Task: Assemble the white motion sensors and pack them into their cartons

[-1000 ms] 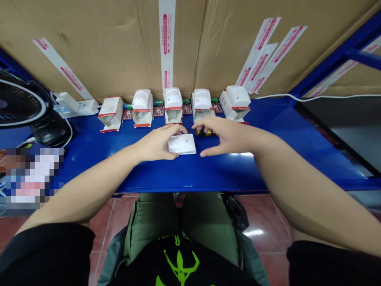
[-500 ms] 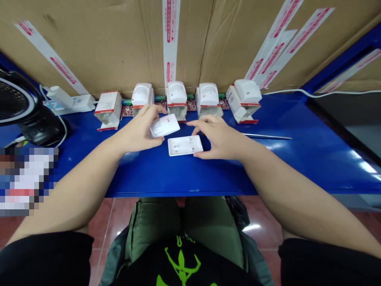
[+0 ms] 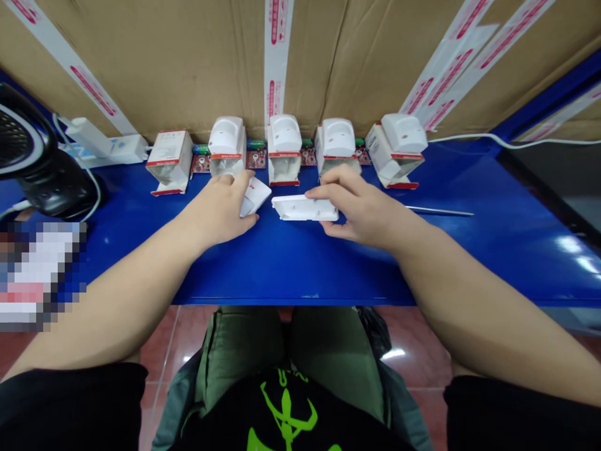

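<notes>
My left hand (image 3: 223, 207) is closed around a white motion sensor cover (image 3: 257, 195), which is partly hidden by my fingers. My right hand (image 3: 354, 207) pinches the right end of a white plastic back plate (image 3: 300, 208) between thumb and fingers. The plate is tilted, its hollow inner side turned toward me. A small gap lies between the cover and the plate. Behind my hands, a white motion sensor (image 3: 226, 134) rests on a small box (image 3: 228, 164), one of several such pairs in a row.
Green batteries (image 3: 256, 144) and red circuit boards (image 3: 256, 159) sit between the boxes. A thin metal rod (image 3: 439, 211) lies on the blue table (image 3: 291, 269) at right. A black fan (image 3: 51, 169) and white power strip (image 3: 126, 150) stand at left; a cardboard wall (image 3: 201, 62) closes the back.
My right hand has gripped the back plate and tipped it up off the table. My left hand has turned the sensor cover. The view has shifted slightly.
</notes>
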